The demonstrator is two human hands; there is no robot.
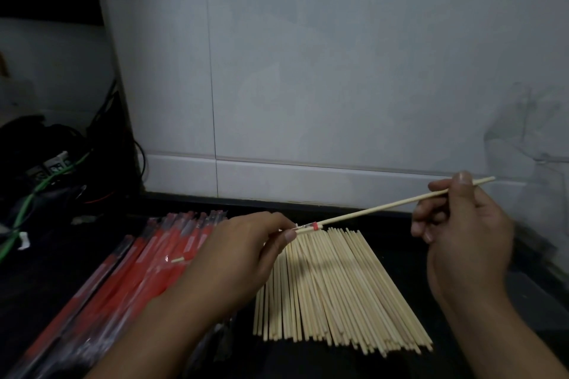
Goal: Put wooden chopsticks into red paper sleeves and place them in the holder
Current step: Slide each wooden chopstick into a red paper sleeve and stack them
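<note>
My right hand (462, 234) pinches a wooden chopstick (385, 206) near its far end. The stick slants down to the left, and its tip sits in the mouth of a red paper sleeve (309, 227). My left hand (243, 252) grips that sleeve between thumb and fingers; most of the sleeve is hidden under the hand, with its other end (181, 258) poking out to the left. Below both hands a wide pile of bare chopsticks (332, 292) lies on the dark counter. A stack of red sleeves (138, 264) lies to the left. No holder is in view.
A white tiled wall (338, 71) rises just behind the counter. Dark cables, one green (40, 184), and a power strip crowd the far left. A crumpled clear plastic bag (535, 138) sits at the right against the wall.
</note>
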